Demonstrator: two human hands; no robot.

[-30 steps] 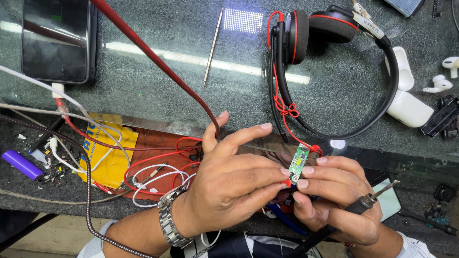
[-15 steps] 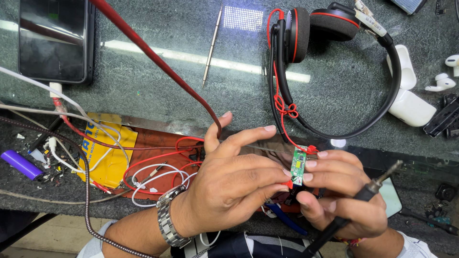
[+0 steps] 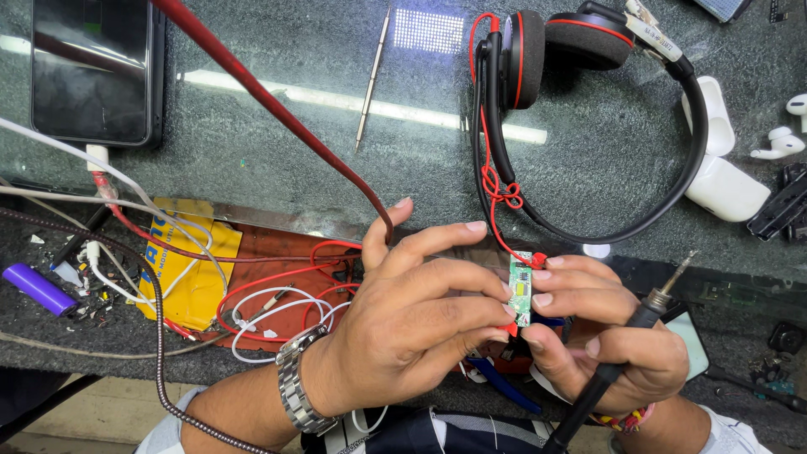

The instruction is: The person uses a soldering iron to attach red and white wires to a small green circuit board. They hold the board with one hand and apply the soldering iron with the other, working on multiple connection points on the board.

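A small green circuit board (image 3: 521, 287) stands upright between the fingertips of both hands. My left hand (image 3: 412, 324), with a metal watch on the wrist, pinches its left edge. My right hand (image 3: 605, 332) touches its right edge and also holds a black soldering iron (image 3: 626, 345), tip pointing up right, away from the board. A thin red wire (image 3: 496, 189) runs from the board's top to black and red headphones (image 3: 580, 101) lying on the glass bench top.
A dark phone (image 3: 92, 71) lies at the far left. A thin metal probe (image 3: 371, 76) sits mid-bench. A white earbud case (image 3: 723, 181) and earbuds are at right. Tangled red and white wires (image 3: 269, 307), a yellow pad (image 3: 189, 269) and a purple lighter (image 3: 38, 288) crowd the lower left.
The soldering iron in my right hand has swung up, its tip now pointing higher to the right. The board stays pinched between both hands.
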